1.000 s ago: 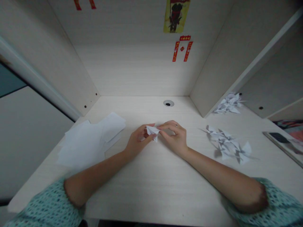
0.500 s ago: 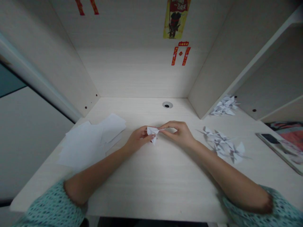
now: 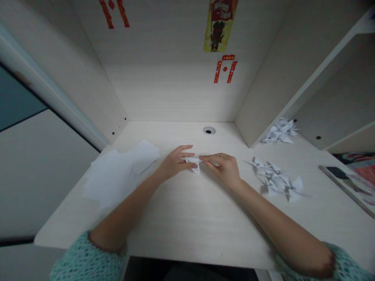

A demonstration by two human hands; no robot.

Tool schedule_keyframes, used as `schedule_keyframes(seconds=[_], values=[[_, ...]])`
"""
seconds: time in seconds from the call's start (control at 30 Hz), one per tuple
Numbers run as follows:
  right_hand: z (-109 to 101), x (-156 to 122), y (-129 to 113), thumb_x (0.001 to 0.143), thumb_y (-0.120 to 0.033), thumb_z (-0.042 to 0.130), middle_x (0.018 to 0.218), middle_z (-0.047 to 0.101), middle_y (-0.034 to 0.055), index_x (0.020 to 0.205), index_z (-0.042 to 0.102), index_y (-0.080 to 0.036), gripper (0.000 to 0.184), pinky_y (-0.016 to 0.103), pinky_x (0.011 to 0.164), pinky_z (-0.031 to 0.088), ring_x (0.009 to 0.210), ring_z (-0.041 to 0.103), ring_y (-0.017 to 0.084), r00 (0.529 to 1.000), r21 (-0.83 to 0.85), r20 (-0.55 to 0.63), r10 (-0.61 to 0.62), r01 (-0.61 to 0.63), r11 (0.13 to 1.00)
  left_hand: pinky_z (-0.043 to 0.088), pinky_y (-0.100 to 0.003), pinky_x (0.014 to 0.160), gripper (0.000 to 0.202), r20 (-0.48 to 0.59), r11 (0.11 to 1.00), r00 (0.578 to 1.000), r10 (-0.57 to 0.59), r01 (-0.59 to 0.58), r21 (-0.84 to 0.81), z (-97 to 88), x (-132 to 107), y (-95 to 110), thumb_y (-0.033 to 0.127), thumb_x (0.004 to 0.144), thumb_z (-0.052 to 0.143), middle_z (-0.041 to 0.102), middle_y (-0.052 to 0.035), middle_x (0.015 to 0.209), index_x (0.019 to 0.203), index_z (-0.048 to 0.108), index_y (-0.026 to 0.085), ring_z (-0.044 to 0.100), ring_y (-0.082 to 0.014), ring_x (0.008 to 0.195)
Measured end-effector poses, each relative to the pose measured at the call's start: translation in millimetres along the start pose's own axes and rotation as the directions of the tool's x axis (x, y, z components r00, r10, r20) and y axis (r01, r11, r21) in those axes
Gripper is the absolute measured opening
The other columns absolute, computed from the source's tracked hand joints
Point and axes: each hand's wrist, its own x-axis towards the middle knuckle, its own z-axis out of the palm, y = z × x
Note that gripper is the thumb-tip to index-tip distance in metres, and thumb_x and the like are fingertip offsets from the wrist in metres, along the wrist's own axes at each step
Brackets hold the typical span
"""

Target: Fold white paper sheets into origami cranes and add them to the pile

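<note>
A small folded white paper piece [image 3: 193, 163] sits between my two hands, low over the desk. My right hand [image 3: 222, 168] pinches its right end between thumb and fingers. My left hand [image 3: 175, 163] lies at its left side with the fingers spread, and the lowest fingertip rests on the paper. I cannot tell whether that hand grips it. Part of the paper is hidden by my fingers.
Loose white paper sheets [image 3: 114, 175] lie left of my left hand. Folded paper cranes lie in a pile [image 3: 277, 179] right of my right hand, with another pile [image 3: 279, 132] in the far corner. A tablet-like device [image 3: 342, 181] lies at the right edge.
The fingers of my left hand have spread apart and partly left the paper. My right hand has moved slightly closer to the paper. The whole view has shifted a little.
</note>
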Motion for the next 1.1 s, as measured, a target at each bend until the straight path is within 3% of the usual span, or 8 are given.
schedule_keyframes(seconds=[0.13, 0.23, 0.37, 0.53, 0.7, 0.8, 0.97, 1.1], values=[[6.7, -3.3, -2.7, 0.083, -0.027, 0.062, 0.081, 0.076, 0.0005, 0.083, 0.073, -0.025, 0.011, 0.03, 0.061, 0.053, 0.061, 0.069, 0.017, 0.98, -0.01, -0.181, 0.085, -0.088, 0.996, 0.051, -0.033, 0.083, 0.079, -0.097, 0.995, 0.994, 0.047, -0.055, -0.085, 13.7, -1.2, -5.5, 0.022, 0.06, 0.081, 0.054, -0.0168, 0.131, 0.13, 0.044, 0.022, 0.066, -0.0181, 0.093], [10.2, -4.8, -4.0, 0.082, -0.03, 0.064, 0.077, 0.076, 0.0002, 0.078, 0.071, -0.024, 0.01, 0.03, 0.061, 0.052, 0.061, 0.068, 0.017, 0.965, 0.004, -0.222, 0.139, -0.141, 0.99, 0.052, -0.03, 0.08, 0.071, -0.131, 0.985, 0.984, 0.118, -0.134, -0.114, 22.8, -3.2, -8.6, 0.024, 0.063, 0.078, 0.057, -0.0155, 0.127, 0.127, 0.047, 0.019, 0.066, -0.0171, 0.091], [11.1, -6.3, -3.0, 0.081, -0.028, 0.066, 0.077, 0.076, 0.0005, 0.077, 0.07, -0.024, 0.007, 0.03, 0.065, 0.052, 0.064, 0.069, 0.017, 0.968, -0.015, -0.242, 0.06, -0.065, 0.998, 0.051, -0.031, 0.083, 0.061, -0.189, 0.973, 0.971, 0.145, -0.174, -0.149, 30.2, -5.9, -10.3, 0.026, 0.067, 0.075, 0.061, -0.0136, 0.121, 0.122, 0.05, 0.018, 0.065, -0.0183, 0.094], [8.8, -8.5, -0.5, 0.081, -0.026, 0.065, 0.079, 0.076, 0.0001, 0.078, 0.069, -0.025, 0.005, 0.03, 0.068, 0.051, 0.068, 0.07, 0.017, 0.976, -0.057, -0.212, -0.049, 0.038, 0.998, 0.051, -0.03, 0.082, 0.057, -0.178, 0.984, 0.971, 0.159, -0.17, -0.047, 24.0, -7.4, -12.9, 0.028, 0.068, 0.074, 0.062, -0.0128, 0.121, 0.12, 0.052, 0.018, 0.066, -0.0181, 0.094], [7.6, -9.6, 3.9, 0.083, -0.026, 0.063, 0.076, 0.075, 0.0006, 0.079, 0.069, -0.024, 0.008, 0.031, 0.068, 0.051, 0.067, 0.069, 0.017, 0.984, -0.028, -0.177, 0.025, -0.031, 0.999, 0.052, -0.028, 0.08, 0.061, -0.115, 0.984, 0.984, 0.137, -0.122, 0.13, 11.4, -7.5, -17.6, 0.032, 0.073, 0.07, 0.068, -0.0106, 0.112, 0.128, 0.05, 0.018, 0.067, -0.0184, 0.092], [8.1, -9.6, 4.9, 0.084, -0.025, 0.061, 0.085, 0.075, 0.0019, 0.091, 0.069, -0.025, 0.01, 0.032, 0.073, 0.053, 0.076, 0.07, 0.018, 0.992, 0.036, -0.123, 0.02, -0.016, 0.999, 0.053, -0.031, 0.082, 0.062, -0.124, 0.978, 0.984, 0.13, -0.106, 0.179, 9.4, -7.1, -21.9, 0.034, 0.076, 0.068, 0.068, -0.0097, 0.114, 0.132, 0.048, 0.019, 0.067, -0.0193, 0.093], [11.6, -10.2, -0.6, 0.074, -0.036, 0.072, 0.108, 0.071, 0.0059, 0.118, 0.061, -0.027, 0.046, 0.035, 0.084, 0.054, 0.093, 0.068, 0.02, 0.996, 0.145, -0.002, -0.086, 0.085, 0.986, 0.052, -0.035, 0.089, 0.058, -0.191, 0.979, 0.969, 0.158, -0.129, 0.156, 10.2, -6.7, -30.4, 0.034, 0.076, 0.067, 0.063, -0.0092, 0.123, 0.13, 0.051, 0.021, 0.065, -0.0217, 0.102], [15.3, -11.4, -4.2, 0.08, -0.031, 0.067, 0.107, 0.072, 0.0057, 0.12, 0.061, -0.029, 0.04, 0.036, 0.081, 0.055, 0.089, 0.069, 0.02, 0.999, 0.15, -0.036, -0.018, 0.023, 0.988, 0.052, -0.034, 0.089, 0.055, -0.196, 0.974, 0.966, 0.168, -0.132, 0.183, 11.6, -9.3, -31.6, 0.032, 0.077, 0.066, 0.062, -0.0077, 0.125, 0.129, 0.052, 0.023, 0.064, -0.0213, 0.103]])
